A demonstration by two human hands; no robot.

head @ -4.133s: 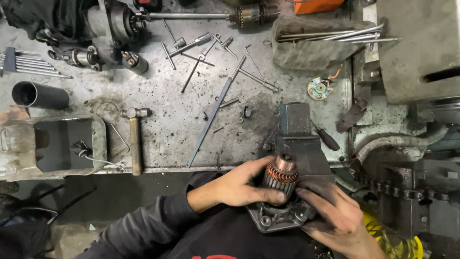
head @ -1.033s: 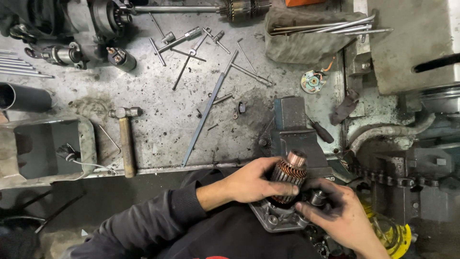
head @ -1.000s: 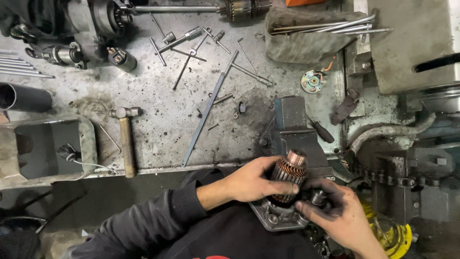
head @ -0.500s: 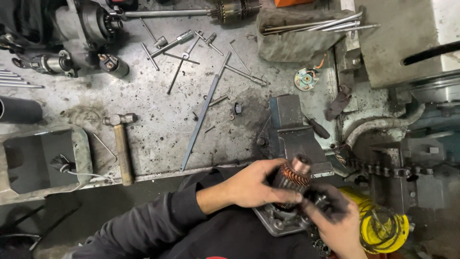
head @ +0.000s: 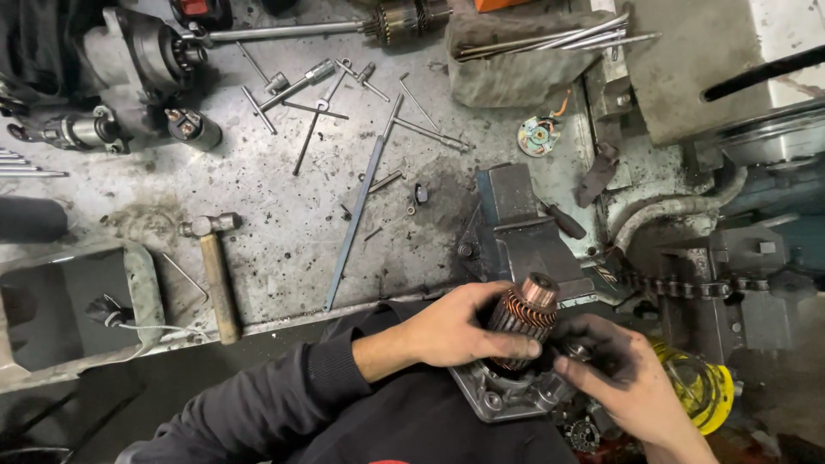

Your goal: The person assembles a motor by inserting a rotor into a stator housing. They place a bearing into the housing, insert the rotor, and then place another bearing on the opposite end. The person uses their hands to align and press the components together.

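Compared w/ a few secs back, both hands have shifted a bit right along the bench edge, and the yellow cable reel (head: pixel 700 387) now shows at lower right; grip on the part looks unchanged. Head view, the only one I've got: my left hand (head: pixel 460 326) is wrapped round the armature (head: pixel 524 314), fingers curled close over its copper windings, copper end sticking up and tilted toward the vise (head: pixel 520 228). Its lower end sits in the grey metal housing (head: pixel 507 391), held just off the bench edge, in front of my dark sleeve. My right hand (head: pixel 623 378) is cupped at the housing's right side, fingers bent in and pinching something small and dark; can't tell exactly what. To do this bit well, I reckon: keep the armature square to the housing, steady the housing w/ the right hand, no forcing. Hammer (head: pixel 215 271) and long flat bar (head: pixel 357 215) lie well apart on the bench (head: pixel 284 232), untouched.
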